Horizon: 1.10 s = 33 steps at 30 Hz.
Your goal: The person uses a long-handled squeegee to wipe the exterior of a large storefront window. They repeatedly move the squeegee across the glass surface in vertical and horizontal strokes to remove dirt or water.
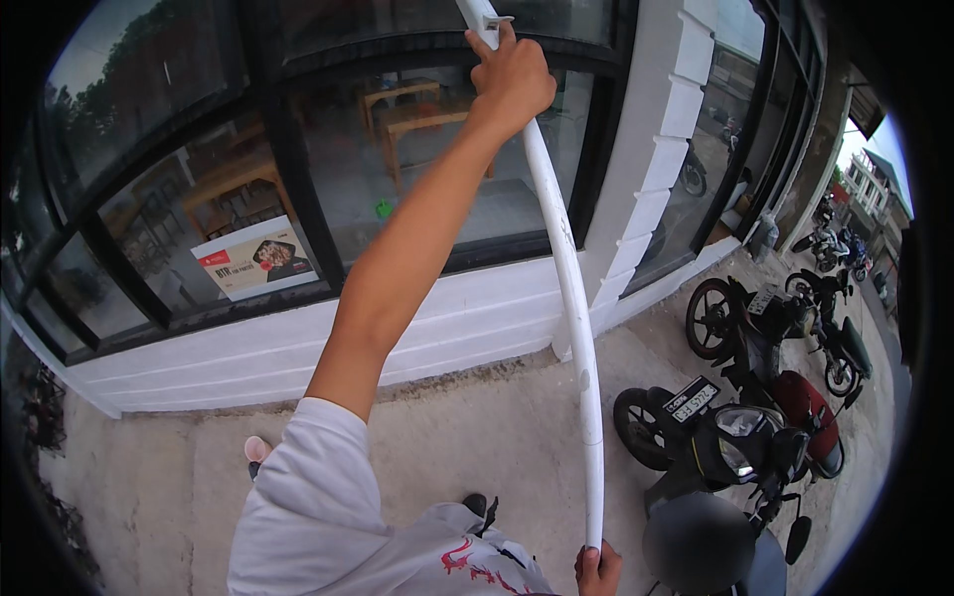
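A long white pole [570, 276] runs from the top of the view down to the lower right, with scuffs along it. My left hand [514, 74] grips its upper part at the end of my outstretched arm. Just above those fingers, a small pale fitting [496, 21] sticks out from the pole. Low in the view, my right hand [598, 570] is wrapped around the pole's lower part, its thumb along the front. The pole's top end is out of view. Behind it stand dark-framed glass windows [447, 167] over a white wall base [477, 313].
Motorcycles [663, 432] are parked on the concrete [477, 439] at the right; a blurred patch [697, 544] hides something beside the nearest. A white ridged pillar [656, 179] divides the windows. A printed sign [257, 258] shows at the glass; wooden tables [425, 119] stand inside.
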Each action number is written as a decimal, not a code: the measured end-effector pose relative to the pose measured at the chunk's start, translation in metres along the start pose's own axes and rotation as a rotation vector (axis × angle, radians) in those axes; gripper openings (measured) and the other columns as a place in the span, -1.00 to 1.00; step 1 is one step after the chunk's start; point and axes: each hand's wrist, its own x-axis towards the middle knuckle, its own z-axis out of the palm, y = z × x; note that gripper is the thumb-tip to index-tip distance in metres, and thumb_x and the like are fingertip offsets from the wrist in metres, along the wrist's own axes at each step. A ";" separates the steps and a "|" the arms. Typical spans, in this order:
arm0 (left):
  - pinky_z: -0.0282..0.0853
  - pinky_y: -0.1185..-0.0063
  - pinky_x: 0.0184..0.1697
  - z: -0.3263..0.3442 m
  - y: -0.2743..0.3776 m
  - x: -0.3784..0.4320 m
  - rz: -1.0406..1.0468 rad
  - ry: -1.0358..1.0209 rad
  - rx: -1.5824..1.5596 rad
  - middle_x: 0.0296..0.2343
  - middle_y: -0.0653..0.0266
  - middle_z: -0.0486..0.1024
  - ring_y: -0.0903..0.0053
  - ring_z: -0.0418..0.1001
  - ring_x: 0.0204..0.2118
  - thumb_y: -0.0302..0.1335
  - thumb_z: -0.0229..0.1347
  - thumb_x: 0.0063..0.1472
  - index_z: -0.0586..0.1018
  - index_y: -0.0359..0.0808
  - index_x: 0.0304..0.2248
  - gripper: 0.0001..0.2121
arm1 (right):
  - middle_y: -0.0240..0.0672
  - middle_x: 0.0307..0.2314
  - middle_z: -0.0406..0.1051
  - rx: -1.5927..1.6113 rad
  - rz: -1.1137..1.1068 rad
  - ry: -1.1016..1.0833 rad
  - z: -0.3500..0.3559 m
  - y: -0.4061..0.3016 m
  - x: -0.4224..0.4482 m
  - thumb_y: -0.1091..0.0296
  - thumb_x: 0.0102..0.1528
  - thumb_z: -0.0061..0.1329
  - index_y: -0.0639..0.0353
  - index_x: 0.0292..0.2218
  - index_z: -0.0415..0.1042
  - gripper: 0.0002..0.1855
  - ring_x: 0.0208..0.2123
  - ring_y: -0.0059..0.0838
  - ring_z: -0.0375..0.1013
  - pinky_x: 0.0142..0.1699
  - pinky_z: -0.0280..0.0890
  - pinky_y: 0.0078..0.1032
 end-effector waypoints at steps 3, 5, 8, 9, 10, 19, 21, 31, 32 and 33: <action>0.33 0.13 0.10 0.004 0.004 0.021 -0.026 0.032 0.048 0.20 -0.08 0.12 -0.28 -0.02 0.22 -0.43 0.12 0.09 0.66 -0.36 -0.26 -0.75 | -0.47 -0.72 0.16 -0.002 0.008 -0.014 -0.006 -0.017 0.008 -0.19 0.25 -0.23 0.20 -0.51 0.29 -0.42 -0.63 -0.59 0.08 -0.55 -0.01 -0.42; 0.24 0.29 0.18 0.005 0.008 0.028 -0.030 0.096 0.128 0.09 -0.14 0.33 -0.05 0.31 0.12 -0.38 0.01 0.16 0.63 -0.41 -0.30 -0.73 | -0.45 -0.72 0.13 -0.011 0.023 -0.015 -0.013 -0.028 0.010 -0.20 0.26 -0.23 0.22 -0.52 0.27 -0.40 -0.63 -0.57 0.05 -0.56 -0.04 -0.39; 0.21 0.26 0.23 0.004 0.014 0.019 -0.031 0.059 0.067 0.26 -0.08 0.02 -0.12 0.16 0.22 -0.49 0.06 0.03 0.62 -0.42 -0.23 -0.70 | -0.43 -0.73 0.10 -0.022 0.052 -0.036 -0.023 -0.044 0.009 -0.17 0.26 -0.22 0.24 -0.53 0.25 -0.40 -0.63 -0.56 0.01 -0.56 -0.06 -0.36; 0.24 0.25 0.21 0.003 0.015 0.019 -0.050 0.027 0.048 0.24 -0.10 0.07 -0.10 0.19 0.21 -0.49 0.05 0.04 0.62 -0.43 -0.21 -0.69 | -0.42 -0.73 0.10 -0.015 0.082 -0.063 -0.027 -0.048 0.009 -0.16 0.26 -0.22 0.25 -0.53 0.25 -0.40 -0.64 -0.56 0.01 -0.56 -0.06 -0.36; 0.26 0.24 0.19 0.003 0.013 0.019 -0.069 -0.007 0.032 0.22 -0.11 0.12 -0.08 0.21 0.19 -0.49 0.04 0.05 0.62 -0.43 -0.20 -0.69 | -0.42 -0.74 0.09 -0.007 0.113 -0.094 -0.031 -0.050 0.008 -0.15 0.26 -0.21 0.26 -0.53 0.25 -0.41 -0.64 -0.55 0.01 -0.57 -0.06 -0.36; 0.14 0.12 0.25 0.035 0.024 -0.010 -0.207 -0.255 0.178 0.30 0.20 -0.01 -0.12 -0.18 0.34 -0.48 0.09 0.06 0.63 -0.21 -0.11 -0.64 | -0.36 -0.76 0.15 -0.069 0.206 -0.171 -0.080 -0.040 -0.008 -0.12 0.25 -0.18 0.30 -0.54 0.28 -0.40 -0.67 -0.52 0.10 -0.59 0.00 -0.33; 0.11 0.15 0.27 0.034 0.034 -0.022 -0.221 -0.274 0.209 0.30 0.20 0.02 -0.07 -0.15 0.34 -0.50 0.05 0.06 0.61 -0.15 -0.06 -0.60 | -0.33 -0.76 0.16 -0.085 0.230 -0.183 -0.091 -0.037 -0.012 -0.10 0.25 -0.17 0.32 -0.53 0.29 -0.42 -0.67 -0.50 0.11 -0.58 0.01 -0.31; 0.07 0.19 0.31 0.055 0.049 -0.067 -0.347 -0.331 0.148 0.30 0.33 0.02 0.04 -0.10 0.34 -0.50 0.01 0.08 0.64 -0.12 -0.09 -0.62 | -0.33 -0.68 0.19 -0.129 0.339 -0.268 -0.129 -0.030 -0.031 -0.02 0.27 -0.17 0.30 -0.44 0.37 -0.51 -0.57 -0.47 0.13 -0.49 0.10 -0.29; 0.03 0.19 0.32 0.057 0.049 -0.069 -0.357 -0.338 0.145 0.30 0.33 0.02 0.05 -0.10 0.34 -0.50 0.01 0.08 0.64 -0.12 -0.09 -0.62 | -0.33 -0.67 0.20 -0.111 0.348 -0.278 -0.131 -0.029 -0.032 -0.03 0.27 -0.17 0.30 -0.43 0.38 -0.51 -0.55 -0.47 0.13 -0.48 0.11 -0.30; -0.01 0.21 0.34 0.063 0.044 -0.071 -0.340 -0.362 0.163 0.30 0.32 0.02 0.09 -0.09 0.35 -0.50 0.01 0.08 0.64 -0.12 -0.08 -0.62 | -0.33 -0.66 0.20 -0.109 0.350 -0.280 -0.133 -0.028 -0.034 -0.03 0.27 -0.16 0.30 -0.42 0.38 -0.51 -0.54 -0.48 0.14 -0.47 0.12 -0.30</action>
